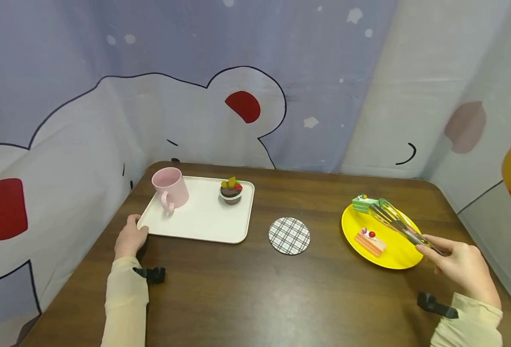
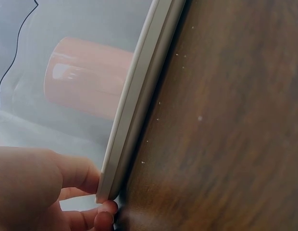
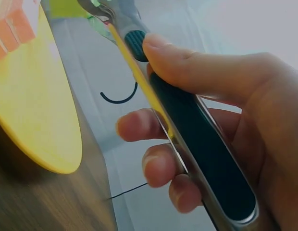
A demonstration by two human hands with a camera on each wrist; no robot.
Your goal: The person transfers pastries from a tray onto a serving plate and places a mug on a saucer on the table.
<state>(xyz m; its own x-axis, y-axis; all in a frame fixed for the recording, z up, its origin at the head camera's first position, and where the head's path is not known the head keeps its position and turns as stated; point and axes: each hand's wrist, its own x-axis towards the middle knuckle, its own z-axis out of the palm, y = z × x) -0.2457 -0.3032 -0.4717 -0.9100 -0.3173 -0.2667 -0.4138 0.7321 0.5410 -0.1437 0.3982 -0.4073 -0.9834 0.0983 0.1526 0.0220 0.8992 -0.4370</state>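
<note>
My left hand (image 1: 129,237) pinches the near left corner of a cream tray (image 1: 207,229), thumb over the rim and fingertips underneath. A pink mug (image 1: 177,190) and a toy fruit-topped cupcake (image 1: 231,192) stand on the tray. My right hand (image 1: 461,262) holds metal serving tongs (image 3: 202,149) with dark grips, thumb on one arm and fingers on the other. The tongs reach over a yellow plate (image 1: 394,260), their slotted end close by a green toy cake slice (image 1: 361,204). An orange toy cake slice (image 1: 370,243) with a cherry lies nearer on the plate.
Between tray and plate lies a round checked coaster (image 1: 289,235) on the brown wooden table (image 1: 255,294). Printed curtains (image 1: 324,96) hang right behind the table's back edge and along both sides.
</note>
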